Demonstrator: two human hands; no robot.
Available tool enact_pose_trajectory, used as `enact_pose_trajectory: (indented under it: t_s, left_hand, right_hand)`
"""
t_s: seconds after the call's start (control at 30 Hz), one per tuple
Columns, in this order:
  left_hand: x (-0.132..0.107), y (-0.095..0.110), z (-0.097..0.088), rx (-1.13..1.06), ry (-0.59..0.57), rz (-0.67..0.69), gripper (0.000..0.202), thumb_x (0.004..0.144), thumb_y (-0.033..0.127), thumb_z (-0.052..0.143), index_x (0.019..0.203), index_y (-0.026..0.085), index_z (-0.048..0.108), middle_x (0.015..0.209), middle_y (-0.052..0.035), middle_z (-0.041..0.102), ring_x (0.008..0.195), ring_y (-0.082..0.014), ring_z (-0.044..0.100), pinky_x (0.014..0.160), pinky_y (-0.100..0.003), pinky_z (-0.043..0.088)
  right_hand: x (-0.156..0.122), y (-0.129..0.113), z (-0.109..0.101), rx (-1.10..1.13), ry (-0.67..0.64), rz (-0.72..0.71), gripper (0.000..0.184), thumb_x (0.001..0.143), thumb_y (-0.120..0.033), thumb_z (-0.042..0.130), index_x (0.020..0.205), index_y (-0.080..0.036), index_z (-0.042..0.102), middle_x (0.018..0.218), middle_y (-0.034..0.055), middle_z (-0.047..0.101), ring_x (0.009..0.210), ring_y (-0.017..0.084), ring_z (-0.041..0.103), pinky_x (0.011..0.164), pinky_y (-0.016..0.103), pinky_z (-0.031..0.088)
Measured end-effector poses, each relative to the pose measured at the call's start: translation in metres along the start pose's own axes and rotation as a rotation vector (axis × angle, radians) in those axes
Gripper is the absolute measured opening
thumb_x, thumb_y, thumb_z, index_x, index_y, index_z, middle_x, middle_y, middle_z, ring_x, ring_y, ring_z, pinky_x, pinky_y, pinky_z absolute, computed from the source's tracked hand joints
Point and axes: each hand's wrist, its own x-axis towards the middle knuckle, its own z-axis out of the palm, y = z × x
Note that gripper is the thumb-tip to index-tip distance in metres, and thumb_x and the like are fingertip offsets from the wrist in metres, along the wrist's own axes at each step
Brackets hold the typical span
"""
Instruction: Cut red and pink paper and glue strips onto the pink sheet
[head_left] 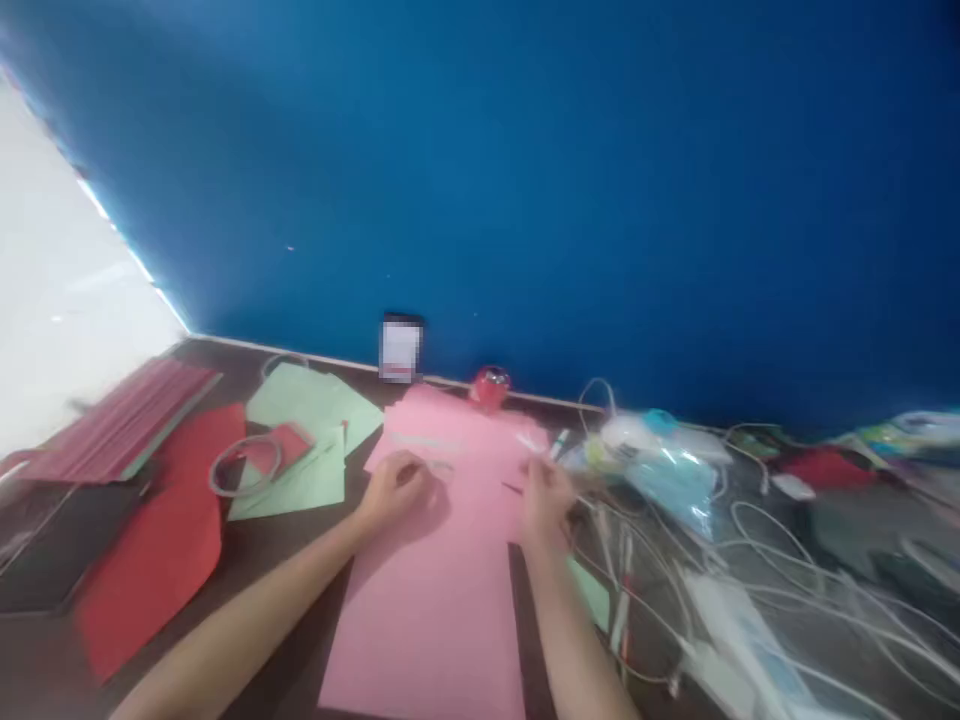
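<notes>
A pink sheet of paper [439, 580] lies on the dark table in front of me. My left hand [396, 488] rests on its upper left part with the fingers curled. My right hand [546, 497] is at the sheet's right edge, its fingers blurred; a pen or marker [559, 443] shows just above it. I cannot make out whether the right hand holds it.
Green sheets [311, 435] and a red sheet [161, 545] lie to the left, with a tape ring [246, 466] and a dark red folder [124, 420]. White cables [757, 560] and plastic bags [664, 465] crowd the right. A blue wall [525, 200] rises behind, with a red round object [491, 387] at its foot.
</notes>
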Motion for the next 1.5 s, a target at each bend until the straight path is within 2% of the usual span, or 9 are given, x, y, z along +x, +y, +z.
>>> enact_pose_trajectory:
  t_s: [0.2,0.33,0.43,0.63,0.83,1.17,1.27,1.37,1.5]
  left_hand:
    - [0.001,-0.003,-0.002,0.029,-0.008,0.002,0.013,0.075,0.018,0.048,0.072,0.016,0.061,0.073,-0.0010,0.063,0.070,-0.0143,0.056,0.065,-0.025,0.042]
    - [0.002,-0.004,-0.002,0.032,-0.030,0.042,0.014,0.076,0.015,0.048,0.071,0.017,0.061,0.073,-0.0008,0.064,0.070,-0.0143,0.057,0.067,-0.026,0.042]
    - [0.003,-0.004,-0.002,0.038,-0.045,0.120,0.014,0.075,0.013,0.049,0.072,0.016,0.062,0.073,-0.0015,0.065,0.071,-0.0143,0.057,0.070,-0.026,0.042]
    - [0.004,-0.002,-0.002,0.097,-0.105,0.168,0.016,0.077,0.015,0.048,0.070,0.016,0.063,0.071,-0.0018,0.067,0.067,-0.0144,0.057,0.069,-0.027,0.040]
    - [0.003,-0.002,0.001,0.255,-0.124,0.192,0.023,0.080,0.016,0.044,0.065,0.018,0.061,0.068,-0.0011,0.066,0.064,-0.0147,0.055,0.075,-0.031,0.037]
    - [0.001,-0.002,0.002,0.342,-0.168,0.228,0.028,0.084,0.018,0.039,0.066,0.018,0.061,0.067,-0.0005,0.064,0.065,-0.0143,0.053,0.077,-0.032,0.037]
    - [-0.002,-0.007,0.003,0.444,-0.117,0.237,0.025,0.085,0.023,0.040,0.084,0.020,0.065,0.091,-0.0047,0.066,0.086,-0.0186,0.056,0.086,-0.034,0.038]
    - [-0.007,-0.016,0.003,0.644,-0.076,0.255,0.041,0.084,0.034,0.045,0.121,0.020,0.053,0.132,-0.0104,0.047,0.121,-0.0276,0.039,0.097,-0.040,0.032]
    - [-0.012,-0.021,-0.001,0.781,-0.199,0.290,0.052,0.086,0.037,0.039,0.136,0.021,0.035,0.143,-0.0109,0.033,0.130,-0.0289,0.029,0.098,-0.042,0.032]
  right_hand:
    - [-0.018,-0.012,0.004,-0.189,-0.060,-0.599,0.029,0.076,-0.024,0.051,0.100,-0.013,0.063,0.104,0.0142,0.063,0.105,0.027,0.054,0.091,0.049,0.042]
    - [-0.049,-0.030,0.013,-0.225,-0.464,-0.948,0.023,0.082,-0.018,0.050,0.101,-0.021,0.062,0.097,0.0087,0.064,0.101,0.022,0.056,0.090,0.043,0.045]
    - [-0.064,-0.035,0.020,-0.244,-0.614,-1.038,0.020,0.084,-0.018,0.051,0.101,-0.020,0.061,0.096,0.0073,0.065,0.099,0.021,0.056,0.093,0.044,0.042]
    - [-0.067,-0.034,0.021,-0.195,-0.637,-0.897,0.015,0.088,-0.018,0.046,0.083,-0.019,0.060,0.077,0.0047,0.064,0.079,0.017,0.058,0.078,0.035,0.047]
    - [-0.064,-0.032,0.015,-0.121,-0.630,-0.702,0.016,0.086,-0.018,0.044,0.092,-0.018,0.059,0.085,0.0067,0.062,0.081,0.017,0.059,0.072,0.030,0.050]
    - [-0.063,-0.031,0.015,-0.153,-0.691,-0.713,0.011,0.082,-0.022,0.052,0.077,-0.020,0.061,0.078,0.0054,0.064,0.082,0.020,0.056,0.080,0.037,0.046]
    - [-0.059,-0.032,0.014,-0.078,-0.659,-0.580,0.010,0.081,-0.025,0.054,0.078,-0.020,0.062,0.081,0.0053,0.064,0.082,0.019,0.058,0.080,0.036,0.046]
    - [-0.051,-0.031,0.017,0.072,-0.595,-0.285,0.017,0.079,-0.034,0.055,0.083,-0.019,0.061,0.083,0.0055,0.066,0.079,0.018,0.060,0.073,0.033,0.048]
    - [-0.035,-0.021,0.022,0.209,-0.528,-0.023,0.024,0.076,-0.040,0.056,0.081,-0.017,0.059,0.076,0.0048,0.065,0.070,0.018,0.061,0.063,0.031,0.048]
